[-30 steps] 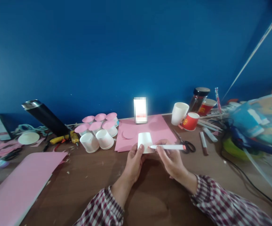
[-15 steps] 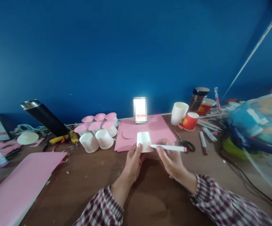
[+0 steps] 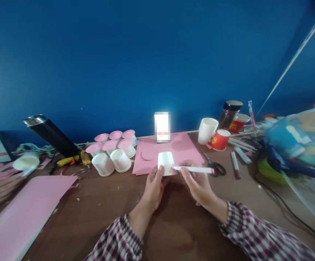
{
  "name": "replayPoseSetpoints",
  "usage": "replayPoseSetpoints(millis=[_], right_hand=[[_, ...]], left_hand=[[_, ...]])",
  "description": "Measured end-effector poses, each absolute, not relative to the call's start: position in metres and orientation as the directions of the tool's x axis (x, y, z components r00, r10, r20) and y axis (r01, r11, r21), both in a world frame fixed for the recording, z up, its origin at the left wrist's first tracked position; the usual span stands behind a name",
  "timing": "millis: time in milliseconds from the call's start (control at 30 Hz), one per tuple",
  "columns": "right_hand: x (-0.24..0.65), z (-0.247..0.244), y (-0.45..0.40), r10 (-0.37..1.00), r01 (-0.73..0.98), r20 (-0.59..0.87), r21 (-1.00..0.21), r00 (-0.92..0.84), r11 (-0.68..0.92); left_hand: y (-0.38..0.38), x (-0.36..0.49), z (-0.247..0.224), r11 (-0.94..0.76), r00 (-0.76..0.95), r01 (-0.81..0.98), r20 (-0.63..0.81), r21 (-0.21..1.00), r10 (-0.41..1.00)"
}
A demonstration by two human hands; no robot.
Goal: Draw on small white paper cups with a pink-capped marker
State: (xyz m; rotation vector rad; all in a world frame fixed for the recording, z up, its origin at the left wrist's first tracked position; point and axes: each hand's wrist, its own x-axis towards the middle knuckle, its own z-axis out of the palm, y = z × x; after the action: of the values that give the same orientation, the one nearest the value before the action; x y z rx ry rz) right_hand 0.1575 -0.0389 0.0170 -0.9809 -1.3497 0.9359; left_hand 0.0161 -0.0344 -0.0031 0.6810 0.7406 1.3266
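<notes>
My left hand (image 3: 154, 186) is closed on a small white paper cup (image 3: 166, 161), the thumb on its near side. In my right hand (image 3: 199, 183) is a white marker (image 3: 195, 169) with a pinkish-red end at the right; its left tip is at the cup's right side. Pink paper sheets (image 3: 174, 145) with a round pink disc (image 3: 148, 155) lie just behind the cup. Several white cups with pink tops (image 3: 110, 145) stand to the left, and two plain white cups (image 3: 121, 160) are in front of them.
Black scissors (image 3: 219, 169), a red cup (image 3: 220, 140) and a white cup (image 3: 208, 131) are at right. A black flask (image 3: 51, 135), glue gun (image 3: 85, 158) and large pink sheet (image 3: 29, 214) are at left. Another person's hand (image 3: 2, 190) reaches in at far left.
At far left the other person's hand has moved right and inward, and the pale round object there now looks tilted. My hands, the cup and the marker have hardly moved.
</notes>
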Motion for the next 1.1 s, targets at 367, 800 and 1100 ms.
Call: replayPoseSetpoints(millis=[367, 800, 1100], right_hand=[[0.1567, 0.0179, -0.0399, 0.942, 0.004, 0.335, -0.942, 0.015, 0.335], [0.1573, 0.0160, -0.0396, 0.941, 0.026, 0.336, -0.942, 0.043, 0.335], [0.1584, 0.0141, -0.0390, 0.945, 0.005, 0.326, -0.945, 0.004, 0.326]], left_hand=[[-0.0349, 0.0169, -0.0024, 0.112, 0.098, -0.587, -0.067, 0.802, 0.993], [-0.0344, 0.0159, -0.0035, 0.115, 0.093, -0.583, -0.075, 0.804, 0.993], [-0.0343, 0.0164, -0.0039, 0.115, 0.101, -0.573, -0.069, 0.812, 0.992]])
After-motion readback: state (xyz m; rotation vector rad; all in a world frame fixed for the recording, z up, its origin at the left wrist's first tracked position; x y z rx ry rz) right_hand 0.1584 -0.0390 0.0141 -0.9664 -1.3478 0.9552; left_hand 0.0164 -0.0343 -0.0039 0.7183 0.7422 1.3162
